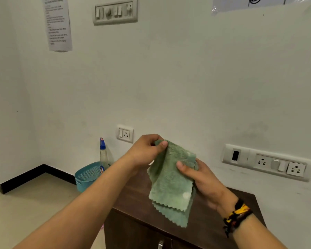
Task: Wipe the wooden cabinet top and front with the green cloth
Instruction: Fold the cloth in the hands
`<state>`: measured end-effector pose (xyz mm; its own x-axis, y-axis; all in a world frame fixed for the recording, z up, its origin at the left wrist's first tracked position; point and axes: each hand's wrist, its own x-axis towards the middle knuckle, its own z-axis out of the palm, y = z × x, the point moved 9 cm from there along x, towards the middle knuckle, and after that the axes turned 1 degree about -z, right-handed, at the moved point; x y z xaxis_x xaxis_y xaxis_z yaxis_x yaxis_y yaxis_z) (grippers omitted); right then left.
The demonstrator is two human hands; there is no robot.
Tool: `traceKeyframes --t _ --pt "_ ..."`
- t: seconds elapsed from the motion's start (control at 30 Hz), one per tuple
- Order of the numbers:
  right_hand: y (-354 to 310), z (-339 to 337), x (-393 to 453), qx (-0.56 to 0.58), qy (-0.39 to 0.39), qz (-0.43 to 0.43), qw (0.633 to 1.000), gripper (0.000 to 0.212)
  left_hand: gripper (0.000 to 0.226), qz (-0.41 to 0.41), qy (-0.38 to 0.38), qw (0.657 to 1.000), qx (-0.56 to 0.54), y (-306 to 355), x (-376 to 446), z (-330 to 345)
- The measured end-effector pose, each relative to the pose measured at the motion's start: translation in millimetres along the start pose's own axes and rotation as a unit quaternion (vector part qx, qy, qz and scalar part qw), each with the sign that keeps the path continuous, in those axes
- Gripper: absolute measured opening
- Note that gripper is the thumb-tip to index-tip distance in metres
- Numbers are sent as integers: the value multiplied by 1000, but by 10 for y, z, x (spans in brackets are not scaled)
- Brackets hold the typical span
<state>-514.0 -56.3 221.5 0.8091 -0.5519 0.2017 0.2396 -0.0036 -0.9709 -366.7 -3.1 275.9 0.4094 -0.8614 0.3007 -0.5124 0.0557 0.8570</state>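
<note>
**Green cloth held in both hands above the cabinet**

A person is holding a soft green microfibre cloth with zigzag-cut edges (171,182) in the air over the dark brown wooden cabinet (214,218), which is standing against a white wall. The left hand (147,150) is pinching the cloth's top corner between thumb and fingers, and the right hand (201,178) is gripping its right edge with the thumb pressing on the front. The cloth is hanging folded in layers, clear of the cabinet's top surface. A black, yellow and red woven band (237,215) is circling the right wrist. On the floor left of the cabinet, a light blue perforated plastic basket (87,175) is holding a clear spray bottle with a blue nozzle (103,153).
</note>
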Motion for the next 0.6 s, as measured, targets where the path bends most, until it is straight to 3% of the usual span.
traceKeyframes --t 0.03,0.1,0.17,0.27,0.33,0.4,0.5,0.6 --pt "12 32 -24 2 -3 1 1000 40 24 2 6 1000 12 -10 7 7" --pt "-35 -57 -2 -3 62 -18 998 38 30 1 41 999 34 -30 21 -59" --pt "-20 -146 28 56 96 -18 994 38 36 -18 77 997 8 -73 23 -160" --pt "94 -54 -10 143 28 20 989 43 39 -51 72 993 -81 -151 -30 -123" --pt "145 102 -74 98 -45 31 994 52 36 -54 81 992 -85 -206 -45 -69" --pt "140 156 -58 45 -46 25 998 58 33 -66 79 988 -112 -256 -69 -17" --pt "98 15 19 54 47 10 997 53 48 -136 10 956 -261 -400 -161 58" --pt "110 -140 -8 60 90 4 994 48 58 -190 -102 940 -266 -546 -384 268"
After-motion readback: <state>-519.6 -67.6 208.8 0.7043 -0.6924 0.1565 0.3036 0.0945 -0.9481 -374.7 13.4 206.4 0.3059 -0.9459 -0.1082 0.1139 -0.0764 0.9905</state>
